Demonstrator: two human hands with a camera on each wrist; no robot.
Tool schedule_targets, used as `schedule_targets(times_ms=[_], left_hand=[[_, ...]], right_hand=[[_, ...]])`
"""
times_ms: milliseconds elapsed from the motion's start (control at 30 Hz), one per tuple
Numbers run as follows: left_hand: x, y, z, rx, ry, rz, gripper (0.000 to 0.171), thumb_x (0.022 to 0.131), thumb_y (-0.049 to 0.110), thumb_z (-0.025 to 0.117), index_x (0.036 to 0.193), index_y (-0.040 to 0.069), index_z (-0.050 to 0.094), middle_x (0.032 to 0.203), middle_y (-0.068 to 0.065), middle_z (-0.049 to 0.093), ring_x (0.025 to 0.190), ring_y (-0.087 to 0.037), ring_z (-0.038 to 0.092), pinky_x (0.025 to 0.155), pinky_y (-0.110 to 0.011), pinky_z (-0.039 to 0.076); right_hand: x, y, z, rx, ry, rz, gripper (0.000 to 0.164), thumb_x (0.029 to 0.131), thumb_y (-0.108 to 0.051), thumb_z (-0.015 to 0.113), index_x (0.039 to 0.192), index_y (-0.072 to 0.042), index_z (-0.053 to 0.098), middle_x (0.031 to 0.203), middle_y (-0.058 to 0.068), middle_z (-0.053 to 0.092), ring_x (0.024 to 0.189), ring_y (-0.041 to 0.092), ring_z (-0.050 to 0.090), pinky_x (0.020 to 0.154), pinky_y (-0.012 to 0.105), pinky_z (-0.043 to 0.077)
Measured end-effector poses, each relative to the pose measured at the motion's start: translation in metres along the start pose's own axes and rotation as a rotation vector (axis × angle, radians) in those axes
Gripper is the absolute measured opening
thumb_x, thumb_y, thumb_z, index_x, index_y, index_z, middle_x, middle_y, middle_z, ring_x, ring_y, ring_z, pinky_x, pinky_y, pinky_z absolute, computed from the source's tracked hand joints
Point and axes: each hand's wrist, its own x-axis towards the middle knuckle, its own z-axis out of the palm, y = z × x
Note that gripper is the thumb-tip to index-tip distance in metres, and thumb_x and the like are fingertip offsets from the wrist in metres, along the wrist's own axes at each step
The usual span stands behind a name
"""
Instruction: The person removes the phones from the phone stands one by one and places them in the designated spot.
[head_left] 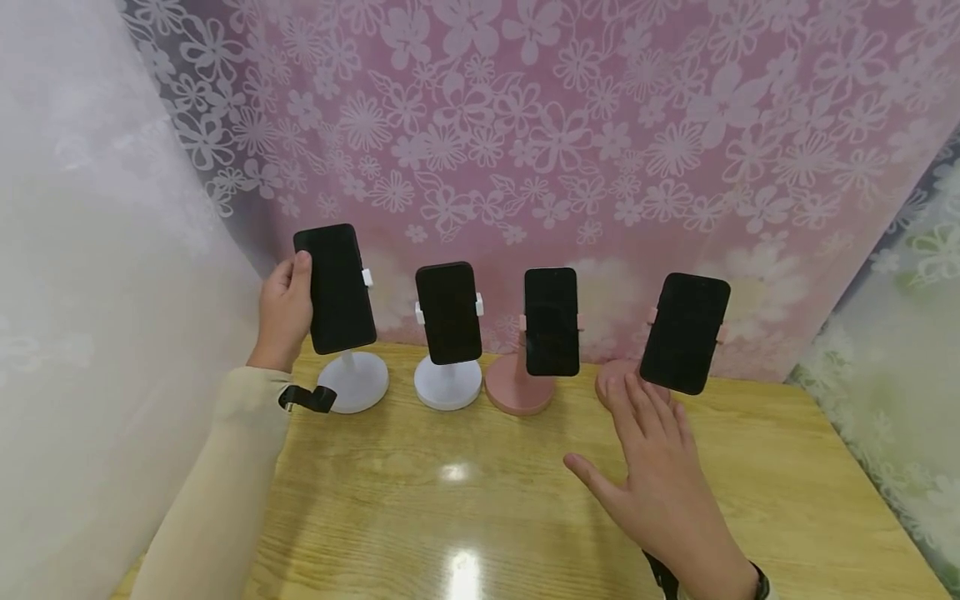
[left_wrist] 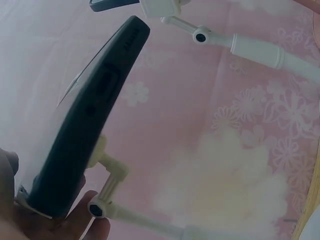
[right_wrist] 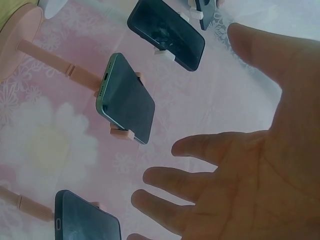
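Note:
My left hand [head_left: 284,310] grips the left edge of a large black smartphone [head_left: 341,287], thumb over its front and fingers behind. That phone sits tilted in the white clamp of a phone stand [head_left: 354,385]; the left wrist view shows the jointed arm behind it. My right hand [head_left: 660,479] is spread with straight fingers and holds nothing. Its fingertips overlap the pink base [head_left: 611,377] of the far-right stand in the head view. Just above them, a tilted black smartphone [head_left: 686,333] is clamped in that stand. The right wrist view shows the bare palm.
Between the hands, a smartphone [head_left: 450,315] sits in a white stand [head_left: 447,390] and another smartphone [head_left: 552,323] in a pink stand [head_left: 519,392]. All stand along the back of the wooden table [head_left: 420,467]. A pink floral curtain [head_left: 525,150] hangs close behind, with pale cloth [head_left: 97,292] at left.

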Motion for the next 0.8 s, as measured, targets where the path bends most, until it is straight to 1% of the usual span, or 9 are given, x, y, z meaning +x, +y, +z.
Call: schedule_targets(times_ms=[133,233,433,567,700,800], left_hand=[[-0.001,-0.001,0.0,-0.012,0.027,-0.008,0.046,0.109,0.051,0.041,0.121,0.01,0.058,0.099,0.003,0.052,0.091,-0.012,0.051,0.082,-0.029,0.043],[-0.002,-0.001,-0.001,-0.033,0.033,-0.009,0.041,0.109,0.05,0.042,0.117,0.014,0.058,0.098,0.002,0.052,0.09,-0.012,0.05,0.081,-0.03,0.043],[-0.001,-0.002,0.003,-0.098,0.026,-0.019,0.031,0.108,0.047,0.046,0.114,0.018,0.057,0.1,0.003,0.054,0.091,-0.013,0.053,0.081,-0.029,0.045],[-0.001,-0.004,0.008,-0.166,0.04,-0.008,0.029,0.109,0.045,0.043,0.115,0.019,0.055,0.102,0.003,0.053,0.092,-0.012,0.054,0.083,-0.028,0.044],[-0.01,-0.005,0.013,-0.249,0.07,0.019,0.028,0.11,0.043,0.041,0.117,0.019,0.053,0.105,0.004,0.054,0.095,-0.011,0.055,0.084,-0.026,0.045],[-0.022,-0.004,0.015,-0.342,0.08,0.042,0.028,0.111,0.04,0.042,0.121,0.017,0.053,0.106,0.002,0.056,0.097,-0.011,0.057,0.083,-0.022,0.047]], right_hand=[[0.0,0.0,0.0,-0.012,0.037,-0.031,0.101,0.091,-0.06,0.072,0.165,-0.012,0.022,0.166,0.025,0.026,0.15,0.048,0.025,0.121,0.068,0.01],[0.001,0.0,-0.002,-0.025,0.05,-0.042,0.101,0.091,-0.059,0.072,0.165,-0.01,0.023,0.166,0.025,0.027,0.151,0.047,0.025,0.121,0.068,0.013],[0.001,0.0,-0.006,-0.015,0.025,-0.015,0.101,0.092,-0.061,0.069,0.165,-0.009,0.022,0.168,0.023,0.023,0.151,0.047,0.023,0.121,0.067,0.012],[0.0,-0.001,-0.007,-0.002,0.018,-0.014,0.101,0.093,-0.062,0.068,0.166,-0.011,0.02,0.168,0.022,0.023,0.152,0.045,0.023,0.122,0.066,0.011],[-0.002,-0.001,-0.009,0.008,0.011,-0.012,0.101,0.093,-0.063,0.067,0.166,-0.013,0.018,0.168,0.022,0.022,0.152,0.044,0.022,0.122,0.065,0.009],[-0.005,-0.001,-0.01,0.011,0.018,-0.012,0.101,0.093,-0.061,0.068,0.166,-0.012,0.019,0.168,0.021,0.022,0.153,0.044,0.022,0.122,0.065,0.01]])
